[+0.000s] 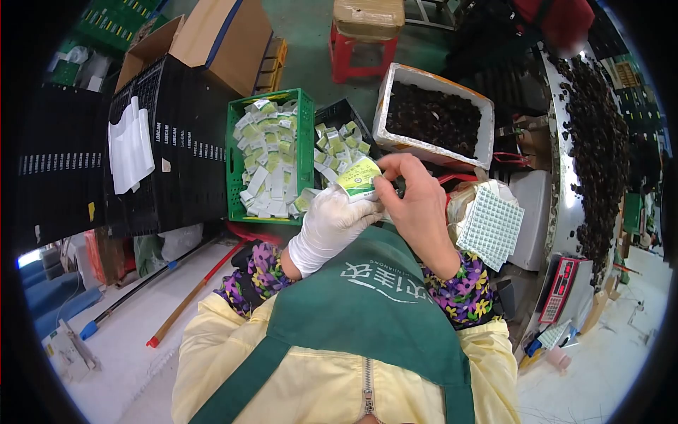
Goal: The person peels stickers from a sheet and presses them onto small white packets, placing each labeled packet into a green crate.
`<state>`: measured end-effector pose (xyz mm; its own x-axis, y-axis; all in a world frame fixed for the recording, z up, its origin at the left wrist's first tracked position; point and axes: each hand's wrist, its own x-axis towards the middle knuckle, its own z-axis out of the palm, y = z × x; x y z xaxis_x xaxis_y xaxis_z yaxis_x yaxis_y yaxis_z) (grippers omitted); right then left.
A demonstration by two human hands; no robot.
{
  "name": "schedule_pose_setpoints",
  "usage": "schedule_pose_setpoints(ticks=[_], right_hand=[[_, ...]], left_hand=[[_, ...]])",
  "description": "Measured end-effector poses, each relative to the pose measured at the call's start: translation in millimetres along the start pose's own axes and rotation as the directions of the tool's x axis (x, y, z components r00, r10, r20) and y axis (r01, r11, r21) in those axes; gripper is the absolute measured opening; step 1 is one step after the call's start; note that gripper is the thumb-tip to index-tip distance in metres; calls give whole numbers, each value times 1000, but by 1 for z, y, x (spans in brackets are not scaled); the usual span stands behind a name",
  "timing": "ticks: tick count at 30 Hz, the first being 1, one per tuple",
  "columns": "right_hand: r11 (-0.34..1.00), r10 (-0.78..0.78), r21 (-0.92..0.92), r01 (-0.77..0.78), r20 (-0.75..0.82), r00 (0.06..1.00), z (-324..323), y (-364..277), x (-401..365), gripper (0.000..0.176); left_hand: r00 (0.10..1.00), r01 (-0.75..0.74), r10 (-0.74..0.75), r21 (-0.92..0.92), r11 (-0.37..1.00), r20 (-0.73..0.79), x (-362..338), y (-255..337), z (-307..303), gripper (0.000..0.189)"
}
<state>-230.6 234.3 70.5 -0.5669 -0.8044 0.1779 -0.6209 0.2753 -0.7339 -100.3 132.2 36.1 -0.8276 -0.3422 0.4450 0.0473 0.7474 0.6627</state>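
Note:
My left hand (330, 225), in a white glove, is closed around the lower part of a small green-and-white printed packet (360, 177). My bare right hand (417, 212) has its thumb and bent fingers closed on the packet's right edge. Whether a small sticker sits under those fingertips is hidden. Just beyond my left hand, a green crate (305, 141) holds many similar packets, and a black crate (339, 109) beside it holds more. To the right of my right hand lies a sheet of small round green stickers (492, 226).
A white foam box (385, 116) of dark pieces stands ahead right. More dark pieces lie on a long table (565, 191) at right, near a scale with a red display (560, 290). Black crates (176, 148) stand left. A red stool (364, 53) is ahead; someone in red (558, 21) is far right.

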Motion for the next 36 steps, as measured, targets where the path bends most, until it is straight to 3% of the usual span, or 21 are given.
schedule_pose_setpoints(ticks=[4, 5, 6, 7, 9, 10, 11, 12, 14, 16, 19, 24, 29, 31, 33, 34, 35, 36], right_hand=[[994, 87, -52, -93, -101, 991, -4, 9, 7, 21], [914, 259, 266, -305, 197, 946, -6, 14, 10, 20], [688, 295, 471, -552, 514, 806, -6, 18, 13, 20], [691, 251, 539, -482, 446, 859, -3, 21, 15, 18], [476, 303, 733, -486, 382, 873, -9, 18, 29, 15], [366, 340, 800, -475, 360, 869, -14, 19, 38, 14], [356, 358, 801, -482, 360, 862, -16, 22, 43, 17], [355, 357, 803, -479, 358, 863, -17, 22, 42, 17], [670, 437, 624, -402, 107, 893, -16, 20, 37, 20], [665, 363, 660, -348, 121, 924, -13, 14, 23, 22], [652, 186, 726, -220, 129, 974, -5, 10, 6, 31], [779, 155, 585, -226, 170, 973, 3, 5, 1, 26], [910, 131, 367, -194, 189, 973, -2, 2, 6, 21], [962, 123, 245, -121, 5, 992, -5, 15, 7, 20], [902, 172, 376, -213, 141, 975, -15, 20, 2, 25], [865, 141, 452, -217, 196, 970, -16, 23, -3, 26], [930, 55, 348, -118, 185, 981, -15, 29, -9, 29], [972, -39, 236, -4, 175, 984, -15, 32, -14, 33]], left_hand=[[998, -68, 69, 47, 997, -4, 4, 3, -8, 15], [995, -82, 80, 46, 996, 58, 6, 6, -11, 15], [989, -96, 90, 44, 994, 121, 6, 9, -13, 16], [989, -95, 89, 44, 994, 122, 4, 8, -12, 16], [966, 19, 23, -160, 987, 259, -4, 5, -6, 12], [965, 17, 26, -160, 987, 259, -7, 6, -4, 12], [944, 196, -100, -292, 936, 313, -10, 9, -3, 11], [899, 369, -212, -403, 838, 383, -12, 10, -2, 10], [892, 421, -278, -437, 795, 356, -13, 8, -3, 11], [840, 539, -412, -446, 715, 354, -11, 6, -7, 11], [904, 419, -333, -394, 818, 270, -9, 2, -6, 10], [964, 243, -196, -300, 922, 179, -3, 4, -6, 9], [990, 56, -45, -74, 996, 137, -3, 7, -8, 8], [996, 36, -28, -92, 995, 86, -1, 1, -9, 9], [999, 23, -20, -105, 994, 26, -3, -2, -11, 10], [958, 276, -285, -347, 896, 24, -3, -2, -12, 12], [855, 465, -511, -560, 686, 83, -1, -3, -14, 13], [867, 442, -494, -558, 702, 65, 2, -4, -17, 13]])
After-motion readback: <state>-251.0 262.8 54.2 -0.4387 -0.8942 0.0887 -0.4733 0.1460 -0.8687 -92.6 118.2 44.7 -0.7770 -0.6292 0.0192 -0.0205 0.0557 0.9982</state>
